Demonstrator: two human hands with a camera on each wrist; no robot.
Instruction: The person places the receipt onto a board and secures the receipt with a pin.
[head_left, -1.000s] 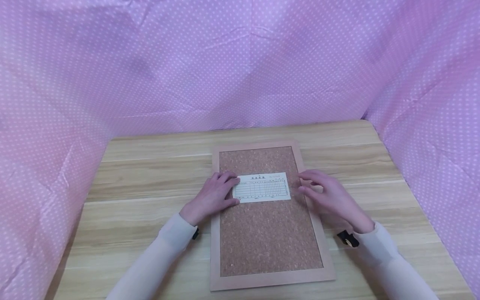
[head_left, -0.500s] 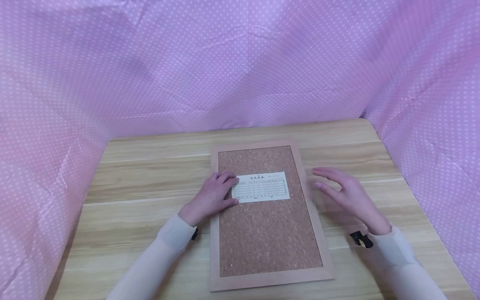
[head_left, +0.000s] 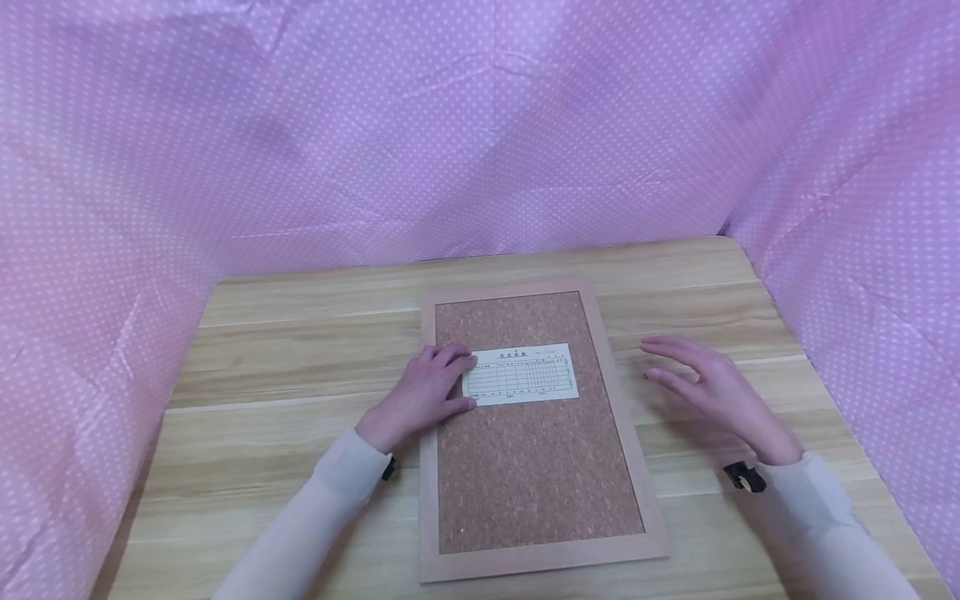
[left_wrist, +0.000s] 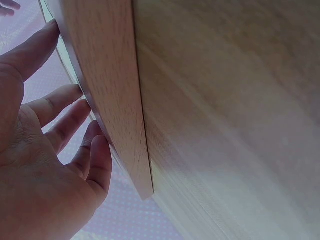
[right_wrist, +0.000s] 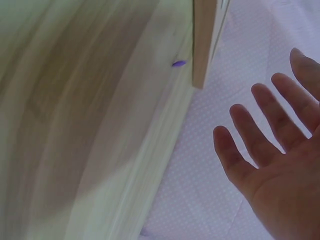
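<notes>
A printed paper form [head_left: 525, 375] with a ruled table lies flat across a wooden-framed cork board [head_left: 540, 483]. My left hand [head_left: 420, 387] rests at the form's left end, its fingertips and thumb touching the paper; in the left wrist view its fingers [left_wrist: 57, 102] reach over the wooden rim. To the right of the board, my right hand [head_left: 712, 387] hovers over the table with fingers extended and holds nothing. Beside its thumb, a tiny dark thing [head_left: 645, 376] lies on the table. The right wrist view shows a small purple thing [right_wrist: 179, 63] near the frame; its kind is unclear.
The wood-grain table [head_left: 285, 392] extends on both sides of the board. Pink dotted cloth [head_left: 480, 133] hangs at the back and both sides. A small black device [head_left: 744, 477] sits at the right wrist.
My right hand has moved off the board's right rim, away to the right, and its fingers have spread. The tiny thing by its thumb has come into view. My left hand stays put.
</notes>
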